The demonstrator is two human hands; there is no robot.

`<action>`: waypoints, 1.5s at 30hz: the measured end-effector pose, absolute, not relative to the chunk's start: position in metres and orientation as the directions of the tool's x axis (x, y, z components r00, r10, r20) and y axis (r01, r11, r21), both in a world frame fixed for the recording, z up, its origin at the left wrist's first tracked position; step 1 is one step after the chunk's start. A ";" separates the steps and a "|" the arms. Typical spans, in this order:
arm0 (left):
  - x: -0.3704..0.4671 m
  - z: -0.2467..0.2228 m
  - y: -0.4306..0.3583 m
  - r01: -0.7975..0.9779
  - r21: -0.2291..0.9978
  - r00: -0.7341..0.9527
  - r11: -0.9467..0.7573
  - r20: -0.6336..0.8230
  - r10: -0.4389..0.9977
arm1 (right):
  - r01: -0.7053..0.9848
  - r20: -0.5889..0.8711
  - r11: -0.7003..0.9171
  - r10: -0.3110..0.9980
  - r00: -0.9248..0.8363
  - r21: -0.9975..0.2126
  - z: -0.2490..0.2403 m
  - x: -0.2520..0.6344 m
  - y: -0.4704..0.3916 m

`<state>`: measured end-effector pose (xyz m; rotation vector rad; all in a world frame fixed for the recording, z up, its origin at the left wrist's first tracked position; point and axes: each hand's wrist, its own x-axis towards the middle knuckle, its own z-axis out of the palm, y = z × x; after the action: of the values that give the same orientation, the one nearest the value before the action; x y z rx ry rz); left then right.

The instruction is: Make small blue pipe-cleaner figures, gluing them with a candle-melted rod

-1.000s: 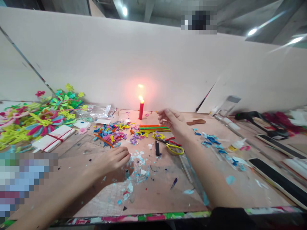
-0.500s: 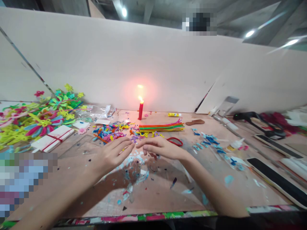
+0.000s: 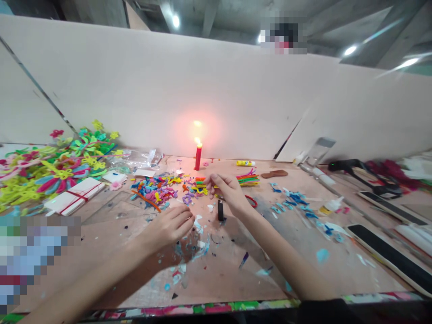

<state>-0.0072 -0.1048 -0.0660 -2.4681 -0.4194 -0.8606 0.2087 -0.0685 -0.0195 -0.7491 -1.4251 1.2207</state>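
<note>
Crumpled clear bag, nozzled bottle, colourful bundle

Bundle of thin strips, orange, green, yellow, pink, flat on the tabletop, partly hidden

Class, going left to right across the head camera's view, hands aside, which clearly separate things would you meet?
Heap of bright fuzzy flowers, heap of small multicoloured pieces, lit red candle, slim yellow tube, flat brown piece, white-nozzled bottle with yellow label, long black-topped slab.

The right hand is bare, the sleeve black.
</note>
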 end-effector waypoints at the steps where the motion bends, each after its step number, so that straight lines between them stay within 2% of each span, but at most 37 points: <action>1: -0.007 -0.065 -0.105 0.422 -0.296 0.749 -0.857 0.646 0.146 | -0.132 0.335 0.311 0.910 -0.245 -0.941 -0.018 0.209 -0.067; 3: -0.008 -0.058 -0.106 0.436 -0.146 0.700 -0.888 0.675 0.233 | -0.035 0.385 0.392 0.879 -0.282 -0.920 -0.016 0.210 -0.066; 6: -0.007 -0.034 -0.107 0.537 0.180 0.472 -0.824 0.746 0.470 | 0.097 0.432 0.497 0.823 -0.369 -0.863 -0.010 0.208 -0.069; 8: -0.003 -0.018 -0.104 0.535 0.378 0.316 -0.756 0.740 0.594 | 0.149 0.448 0.548 0.788 -0.423 -0.823 -0.004 0.205 -0.073; 11: 0.007 -0.002 -0.095 0.441 0.585 0.401 -0.681 0.550 0.733 | 0.245 0.493 0.633 0.746 -0.448 -0.735 0.007 0.200 -0.077; 14: 0.017 0.002 -0.083 0.334 0.693 0.427 -0.639 0.494 0.758 | 0.308 0.554 0.685 0.721 -0.416 -0.660 0.018 0.198 -0.075; 18: 0.022 0.000 -0.071 0.262 0.746 0.367 -0.613 0.510 0.778 | 0.279 0.598 0.681 0.730 -0.331 -0.677 0.026 0.203 -0.066; 23: 0.020 -0.006 -0.062 0.186 0.812 0.421 -0.553 0.443 0.792 | 0.114 0.555 0.593 0.794 -0.250 -0.797 0.037 0.215 -0.060; 28: 0.021 -0.003 -0.057 0.217 0.866 0.499 -0.451 0.299 0.814 | 0.065 0.514 0.548 0.815 -0.266 -0.834 0.040 0.219 -0.056; 34: 0.030 0.012 -0.054 0.068 0.907 0.483 -0.416 0.335 0.809 | 0.086 0.520 0.570 0.793 -0.318 -0.817 0.032 0.215 -0.051; 39: 0.020 0.032 -0.053 0.173 0.844 0.467 -0.508 0.383 0.797 | 0.087 0.563 0.604 0.779 -0.277 -0.793 0.035 0.217 -0.055; 41: 0.008 0.039 -0.051 0.220 0.831 0.495 -0.511 0.356 0.793 | 0.080 0.575 0.608 0.780 -0.247 -0.790 0.036 0.220 -0.056; 45: -0.024 0.045 -0.040 0.385 0.759 0.338 -0.525 0.414 0.845 | 0.098 0.579 0.612 0.780 -0.239 -0.784 0.035 0.224 -0.053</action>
<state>-0.0243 -0.0402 0.0451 -2.9666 -1.5428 -1.5960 0.2245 -0.0527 0.0346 -0.7253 -1.7147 0.7565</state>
